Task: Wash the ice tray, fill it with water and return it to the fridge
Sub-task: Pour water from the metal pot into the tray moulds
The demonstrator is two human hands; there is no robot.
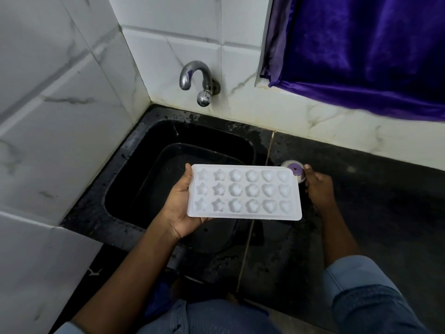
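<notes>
A white ice tray (244, 192) with star, flower and heart moulds is held level over the right part of the black sink (134, 169). My left hand (180, 203) grips its left end, thumb on top and fingers underneath. My right hand (319, 188) is on the counter just right of the tray, its fingers curled around a small round container with a purple lid (296, 170); the tray hides part of that container. The steel tap (195, 80) on the wall behind the sink shows no water running.
A dark basin lies inside the sink (168, 162). The black countertop (385, 201) stretches to the right. White marble-look tiles (60, 104) wall the left and back. A purple curtain (361, 49) hangs at the upper right.
</notes>
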